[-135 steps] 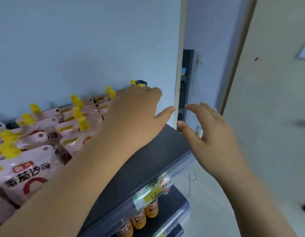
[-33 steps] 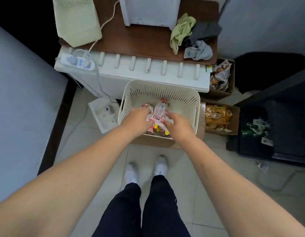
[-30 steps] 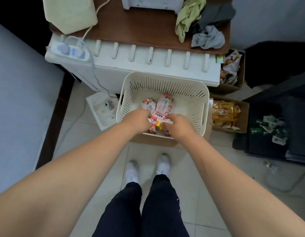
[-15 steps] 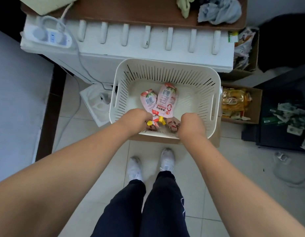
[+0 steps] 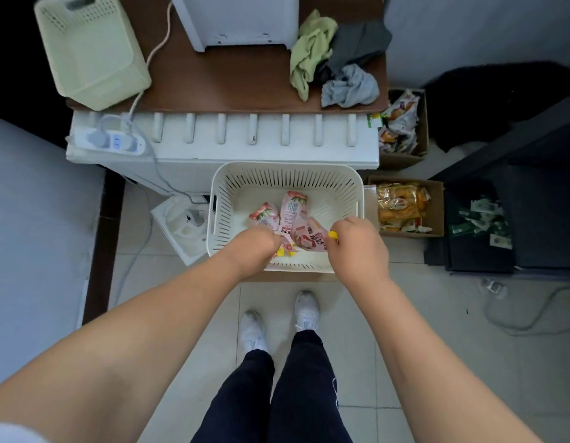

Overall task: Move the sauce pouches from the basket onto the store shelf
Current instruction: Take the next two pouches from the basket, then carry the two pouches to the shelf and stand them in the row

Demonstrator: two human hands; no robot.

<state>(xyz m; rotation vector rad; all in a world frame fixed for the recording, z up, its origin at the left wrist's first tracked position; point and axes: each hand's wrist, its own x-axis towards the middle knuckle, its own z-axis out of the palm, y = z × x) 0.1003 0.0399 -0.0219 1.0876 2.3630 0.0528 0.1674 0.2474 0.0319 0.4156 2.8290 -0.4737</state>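
Note:
A white slotted basket (image 5: 341,187) stands on the floor ahead of my feet. Inside lie pink sauce pouches (image 5: 292,212) with yellow caps. My left hand (image 5: 256,247) reaches into the basket's near side and grips the cap ends of two pouches. My right hand (image 5: 357,241) pinches the yellow cap of another pink pouch (image 5: 312,239), which lies tilted towards the basket's middle. The store shelf is out of view.
A white cabinet with a brown top (image 5: 232,87) stands behind the basket, carrying a pale green bin (image 5: 92,52), a power strip (image 5: 112,142) and rags (image 5: 338,59). Cardboard boxes of snacks (image 5: 402,206) sit to the right. A dark rack (image 5: 514,187) fills the right side.
I turned from the shelf down to the basket. In the last second both hands closed on pouches; the right hand has drawn one pouch out to the right by its cap.

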